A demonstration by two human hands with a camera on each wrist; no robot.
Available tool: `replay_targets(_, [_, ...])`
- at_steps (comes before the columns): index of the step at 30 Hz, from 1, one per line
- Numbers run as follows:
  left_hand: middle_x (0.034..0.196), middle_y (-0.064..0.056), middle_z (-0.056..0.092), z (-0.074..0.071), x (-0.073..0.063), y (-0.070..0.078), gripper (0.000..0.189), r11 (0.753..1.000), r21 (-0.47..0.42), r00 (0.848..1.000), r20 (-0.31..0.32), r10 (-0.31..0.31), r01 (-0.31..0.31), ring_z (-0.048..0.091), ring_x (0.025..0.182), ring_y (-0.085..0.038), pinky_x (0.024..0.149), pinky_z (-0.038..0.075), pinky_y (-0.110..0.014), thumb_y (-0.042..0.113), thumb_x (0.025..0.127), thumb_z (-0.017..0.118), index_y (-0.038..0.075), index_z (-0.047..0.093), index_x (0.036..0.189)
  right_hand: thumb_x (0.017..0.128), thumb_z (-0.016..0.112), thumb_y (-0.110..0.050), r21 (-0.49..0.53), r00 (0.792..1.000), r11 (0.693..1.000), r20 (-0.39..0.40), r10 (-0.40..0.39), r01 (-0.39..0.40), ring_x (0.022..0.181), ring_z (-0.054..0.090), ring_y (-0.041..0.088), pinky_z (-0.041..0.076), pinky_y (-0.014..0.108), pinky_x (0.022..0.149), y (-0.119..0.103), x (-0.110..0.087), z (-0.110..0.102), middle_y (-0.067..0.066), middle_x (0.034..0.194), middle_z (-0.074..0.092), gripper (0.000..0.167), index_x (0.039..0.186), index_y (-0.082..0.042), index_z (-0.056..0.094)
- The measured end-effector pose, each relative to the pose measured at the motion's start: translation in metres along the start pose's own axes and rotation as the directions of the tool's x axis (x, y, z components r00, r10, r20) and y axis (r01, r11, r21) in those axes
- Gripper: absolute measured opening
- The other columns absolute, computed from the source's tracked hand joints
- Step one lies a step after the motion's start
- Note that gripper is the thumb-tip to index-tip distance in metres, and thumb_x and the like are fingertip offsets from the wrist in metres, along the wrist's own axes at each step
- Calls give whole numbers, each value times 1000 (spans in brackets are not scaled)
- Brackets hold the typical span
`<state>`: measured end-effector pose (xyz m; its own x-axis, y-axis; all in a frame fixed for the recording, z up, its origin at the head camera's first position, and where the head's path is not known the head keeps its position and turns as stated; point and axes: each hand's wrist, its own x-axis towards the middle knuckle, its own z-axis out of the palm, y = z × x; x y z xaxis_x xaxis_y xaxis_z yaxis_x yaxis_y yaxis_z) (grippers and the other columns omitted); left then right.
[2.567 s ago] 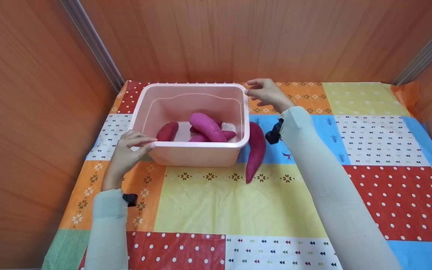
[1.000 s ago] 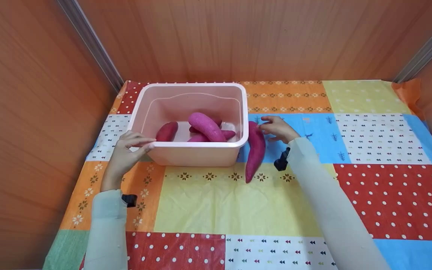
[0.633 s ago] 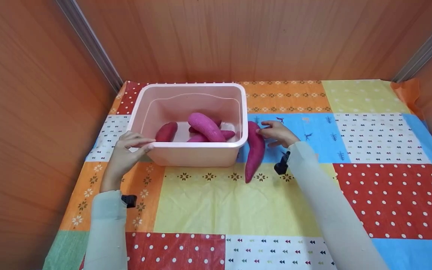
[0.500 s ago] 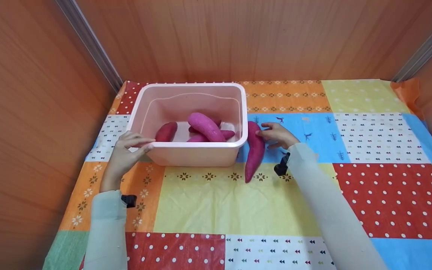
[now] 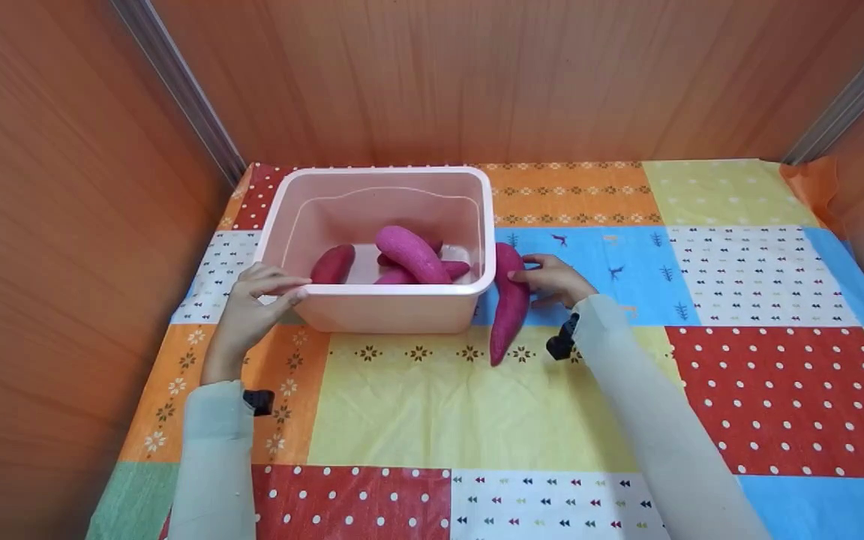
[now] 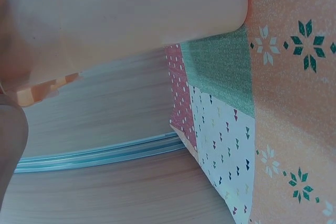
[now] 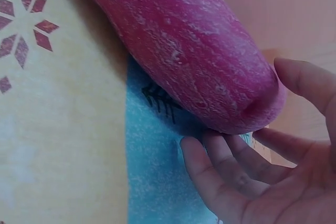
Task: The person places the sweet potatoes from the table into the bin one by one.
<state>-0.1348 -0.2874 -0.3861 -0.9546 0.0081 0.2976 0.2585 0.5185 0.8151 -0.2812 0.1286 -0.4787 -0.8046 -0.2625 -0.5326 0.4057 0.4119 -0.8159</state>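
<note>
A pale pink plastic bin (image 5: 394,311) stands toward the back left of the table in the head view. My left hand (image 5: 248,311) pinches its front left rim between thumb and fingers; a fingertip shows at the left wrist view's edge. Inside lie several sweet potatoes, with a pink one (image 5: 411,253) on top and a dark red one (image 5: 333,264) at left. Outside the bin's right wall, a long curved magenta sweet potato (image 5: 508,315) lies on the cloth. My right hand (image 7: 273,166) grips its far, thick end, thumb on top and fingers along its side.
A patchwork tablecloth (image 5: 477,412) covers the table. Wood-grain panels (image 5: 477,82) close in the back and both sides, and metal strips (image 5: 181,86) run up the corners. The bin stands near the back edge.
My right hand has come down from beside the bin's back right rim to the magenta sweet potato, and the thumb has slid onto it. My left hand keeps its place on the rim.
</note>
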Motion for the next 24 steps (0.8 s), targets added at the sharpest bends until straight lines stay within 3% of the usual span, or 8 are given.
replay_targets(5, [96,-26,66,0,0,2,21,1000,3,1000,-2,7,-7,45,94,-2,96,29,-35,1,81,74,-6,72,101,91,64,-31,35,1000,999,15,-8,8,105,62,24,50,46,95,4,-1,2,19,131,54,78,152,-8,22])
replay_targets(8, [99,-26,66,0,0,3,22,1000,1,1000,7,-6,6,46,99,-8,99,30,-39,1,82,73,-7,72,102,92,64,-30,67,1000,998,11,-14,14,105,62,24,50,44,94,6,0,4,21,135,51,77,152,-8,22])
replay_targets(15, [104,-19,68,1,6,-27,23,999,4,999,12,-45,45,46,106,-13,103,30,-42,6,82,75,1,74,104,91,65,-30,90,1000,996,-29,-9,12,114,58,27,53,42,90,10,1,8,18,134,53,75,151,-9,26])
replay_targets(21, [105,-21,67,1,6,-33,23,999,1,999,13,-41,41,46,112,-27,106,29,-48,5,82,74,0,73,105,92,64,-30,119,999,993,-35,-14,18,118,55,29,53,43,90,13,1,10,18,137,50,75,152,-10,25])
replay_targets(24, [105,-22,67,2,6,-34,23,1000,0,1000,10,-28,28,46,112,-27,106,28,-50,3,82,74,0,73,104,92,64,-29,153,999,988,-40,-17,23,120,54,30,53,42,91,14,0,11,18,138,49,74,152,-10,25])
